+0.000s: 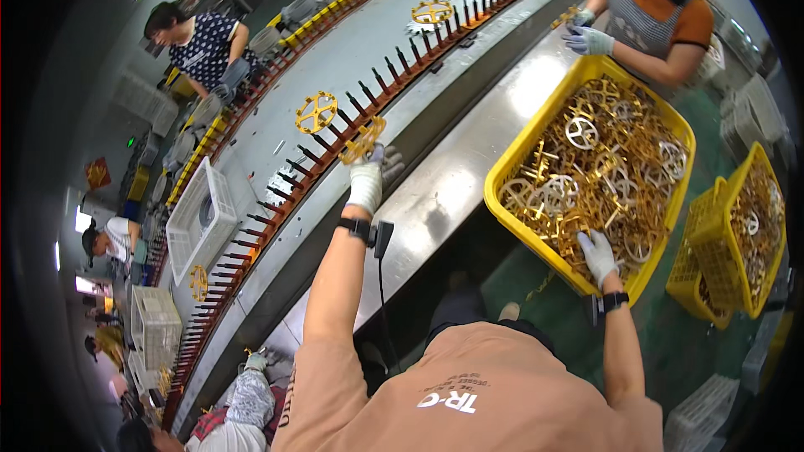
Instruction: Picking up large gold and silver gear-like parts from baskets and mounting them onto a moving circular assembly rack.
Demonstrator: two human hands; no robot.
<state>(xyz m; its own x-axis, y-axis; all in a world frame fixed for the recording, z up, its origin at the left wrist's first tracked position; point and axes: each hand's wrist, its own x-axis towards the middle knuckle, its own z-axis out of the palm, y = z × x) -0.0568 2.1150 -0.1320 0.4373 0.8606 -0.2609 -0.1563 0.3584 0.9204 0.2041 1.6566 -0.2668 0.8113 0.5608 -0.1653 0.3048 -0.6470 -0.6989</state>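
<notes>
My left hand (368, 176), in a white glove, is raised over the near edge of the conveyor line. It grips a gold spoked wheel-shaped part (362, 141) beside the row of dark upright pins (347, 117). Down at the near side of a large yellow basket (501, 169) is my gloved right hand (597, 258). Its fingers close on a gold wheel-shaped part (574, 223) among the heap, and their tips are partly hidden. Gold and silvery spoked parts (581, 132) fill the basket. Another gold wheel (316, 112) rests on the pins farther along.
A steel ledge (427, 209) runs between me and the conveyor. A co-worker in orange (662, 12) handles parts beyond the basket; another person (243, 410) works at lower left. More yellow baskets (720, 234) stand at right. A white crate (201, 222) sits across the line.
</notes>
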